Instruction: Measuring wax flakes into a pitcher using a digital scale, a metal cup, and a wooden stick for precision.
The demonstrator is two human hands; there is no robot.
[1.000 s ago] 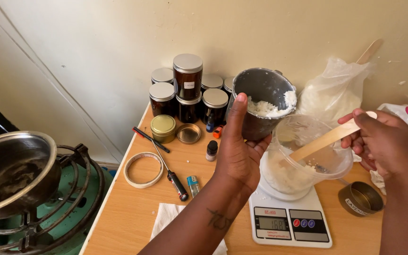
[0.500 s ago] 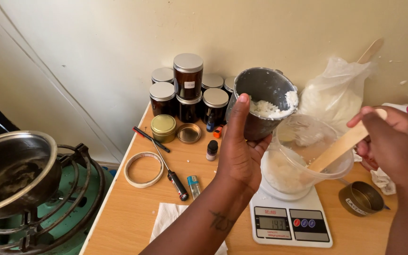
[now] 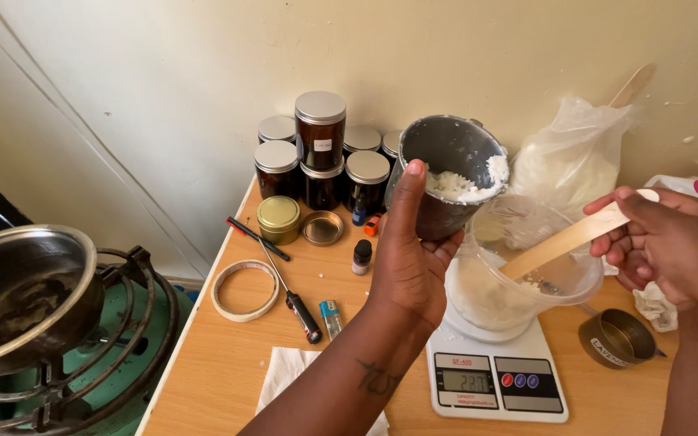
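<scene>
Nearest, in front of the clear plastic tub [image 3: 527,270]: a flat white digital scale [image 3: 496,379] on the pale wooden tabletop [image 3: 220,363], carrying that round, see-through tub, with white crumbly flakes heaped in its bottom. Left of the tub, a corner of white paper napkin [image 3: 284,375], a small lighter [image 3: 330,317], a black-handled screwdriver [image 3: 288,282] and a ring of tape [image 3: 245,290]. Further left of the tub, a dull steel pot [image 3: 22,295] on a green gas burner [image 3: 90,355]. Right of the tub, a small open bronze tin [image 3: 617,339] beside a crumpled tissue [image 3: 656,307].

Right hand [image 3: 676,246] clenched round a flat pale wooden stick [image 3: 563,240], long axis slanted, far end up at the right in the fingers, lower end down left inside the tub among the flakes. Left hand [image 3: 409,270] wrapped round a grey metal cup [image 3: 446,182], held just above and left of the tub, tilted with its mouth toward the tub, white waxy lumps clinging at its lower rim.

Behind the tub: a gold lidded tin [image 3: 278,220], a loose lid [image 3: 322,228], small dropper bottles [image 3: 361,257], dark amber jars [image 3: 321,153] with silver lids stacked against the cream wall, and a thin clear plastic bag [image 3: 575,157] of white flakes with another wooden stick [image 3: 632,85] poking out.
</scene>
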